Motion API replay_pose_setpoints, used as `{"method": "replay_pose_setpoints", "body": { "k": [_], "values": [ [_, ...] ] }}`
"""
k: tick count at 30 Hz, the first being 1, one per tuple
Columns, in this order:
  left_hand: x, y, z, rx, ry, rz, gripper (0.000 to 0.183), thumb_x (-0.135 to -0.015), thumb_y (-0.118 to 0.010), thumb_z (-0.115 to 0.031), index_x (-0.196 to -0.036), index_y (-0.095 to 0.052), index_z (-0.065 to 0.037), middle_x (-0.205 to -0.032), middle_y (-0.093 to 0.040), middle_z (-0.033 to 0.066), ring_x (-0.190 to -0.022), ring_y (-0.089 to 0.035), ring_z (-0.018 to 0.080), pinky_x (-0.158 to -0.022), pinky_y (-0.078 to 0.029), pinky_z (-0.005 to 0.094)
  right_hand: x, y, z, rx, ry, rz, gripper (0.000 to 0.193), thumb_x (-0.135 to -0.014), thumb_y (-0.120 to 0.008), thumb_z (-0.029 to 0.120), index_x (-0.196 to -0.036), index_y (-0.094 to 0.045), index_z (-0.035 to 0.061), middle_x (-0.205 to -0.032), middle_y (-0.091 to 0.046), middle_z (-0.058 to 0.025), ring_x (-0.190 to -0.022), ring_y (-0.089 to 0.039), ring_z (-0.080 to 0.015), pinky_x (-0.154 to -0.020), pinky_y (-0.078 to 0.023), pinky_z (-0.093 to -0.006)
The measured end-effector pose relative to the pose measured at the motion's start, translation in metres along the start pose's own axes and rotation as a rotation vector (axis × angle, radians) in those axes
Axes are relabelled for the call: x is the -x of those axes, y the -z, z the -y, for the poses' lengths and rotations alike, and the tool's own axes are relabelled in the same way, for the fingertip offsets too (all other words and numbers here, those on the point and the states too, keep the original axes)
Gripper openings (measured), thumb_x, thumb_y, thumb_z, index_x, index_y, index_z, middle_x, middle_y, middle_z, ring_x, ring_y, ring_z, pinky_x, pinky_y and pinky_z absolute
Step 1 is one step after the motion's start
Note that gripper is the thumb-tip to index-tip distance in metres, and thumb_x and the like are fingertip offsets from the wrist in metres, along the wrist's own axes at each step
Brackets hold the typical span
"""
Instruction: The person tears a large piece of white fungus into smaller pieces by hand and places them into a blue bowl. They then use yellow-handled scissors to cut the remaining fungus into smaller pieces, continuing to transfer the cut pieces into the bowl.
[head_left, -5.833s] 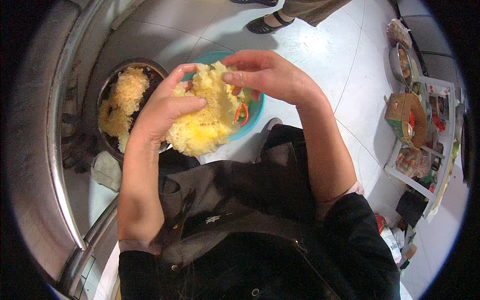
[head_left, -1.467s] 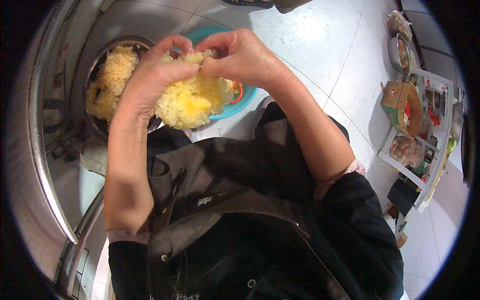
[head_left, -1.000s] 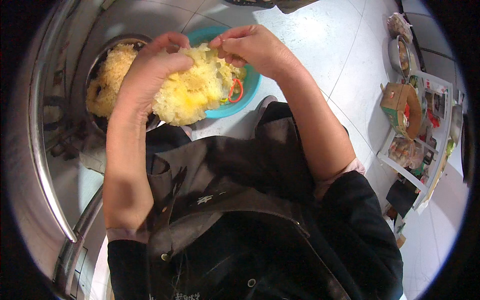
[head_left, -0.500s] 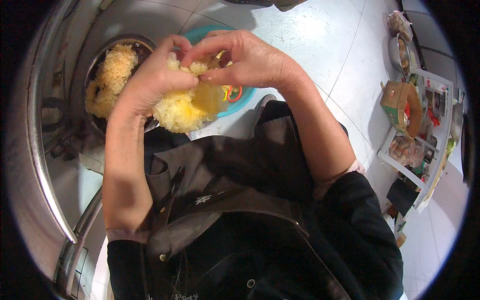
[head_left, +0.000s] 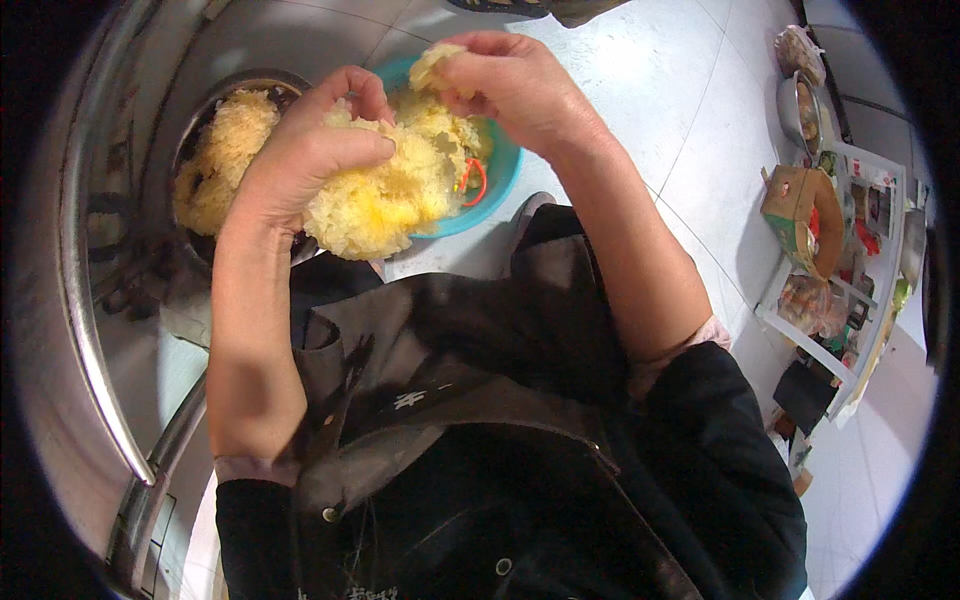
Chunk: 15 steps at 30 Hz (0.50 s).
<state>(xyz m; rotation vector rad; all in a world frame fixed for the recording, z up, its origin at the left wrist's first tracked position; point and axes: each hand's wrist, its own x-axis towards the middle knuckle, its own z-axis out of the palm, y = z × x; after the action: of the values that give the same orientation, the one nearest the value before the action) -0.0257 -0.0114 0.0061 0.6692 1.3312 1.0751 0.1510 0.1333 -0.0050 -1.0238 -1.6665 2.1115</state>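
Pale yellow, frilled and moist-looking: one large clump of snow fungus (head_left: 375, 208), held up over the near left part of a turquoise plastic basin (head_left: 508, 178). Left hand (head_left: 300, 150) grips it from the left side, thumb lying across the top, fingers curled behind. Right hand (head_left: 525, 90) apart from the clump, up and to the right, above the basin; thumb and fingers pinched on a small ruffled piece (head_left: 430, 68) of the same colour. More yellowish pieces (head_left: 440, 125) inside the basin, along with a red loop (head_left: 478, 180), perhaps a handle; kind not certain. Left of the basin, partly behind the left hand: dark-looking round metal bowl (head_left: 180, 155) with deeper-yellow fungus (head_left: 235, 140) heaped in it. Pale tiled floor (head_left: 630, 130) beneath. Far right, cardboard box (head_left: 788, 205) at a white rack (head_left: 815, 338).
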Motion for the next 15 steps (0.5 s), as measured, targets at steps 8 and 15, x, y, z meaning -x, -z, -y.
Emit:
{"method": "replay_pose_setpoints", "body": {
  "k": [8, 15],
  "values": [
    [0.003, -0.004, -0.006, 0.367, 0.012, -0.078, 0.029, -0.074, -0.069, -0.007, -0.101, -0.059, -0.009, -0.101, -0.061, 0.0042, -0.095, -0.062, 0.0182, -0.088, -0.052, 0.0304, -0.004, 0.013, -0.008, 0.673, 0.158, -0.021, 0.043, -0.084, -0.078, 0.043, -0.113, -0.074, 0.0102, -0.101, -0.073, -0.0115, -0.094, -0.071, -0.0210, -0.091, -0.057, -0.0364],
    [0.000, 0.002, -0.002, 0.446, 0.044, -0.110, 0.026, -0.076, -0.067, -0.006, -0.101, -0.059, -0.008, -0.099, -0.063, 0.0044, -0.094, -0.063, 0.0185, -0.088, -0.052, 0.0306, 0.010, 0.002, 0.015, 0.307, 0.088, 0.336, 0.039, -0.080, -0.085, 0.034, -0.107, -0.072, 0.0090, -0.092, -0.072, -0.0050, -0.088, -0.069, -0.0149, -0.083, -0.057, -0.0304]
  ]
}}
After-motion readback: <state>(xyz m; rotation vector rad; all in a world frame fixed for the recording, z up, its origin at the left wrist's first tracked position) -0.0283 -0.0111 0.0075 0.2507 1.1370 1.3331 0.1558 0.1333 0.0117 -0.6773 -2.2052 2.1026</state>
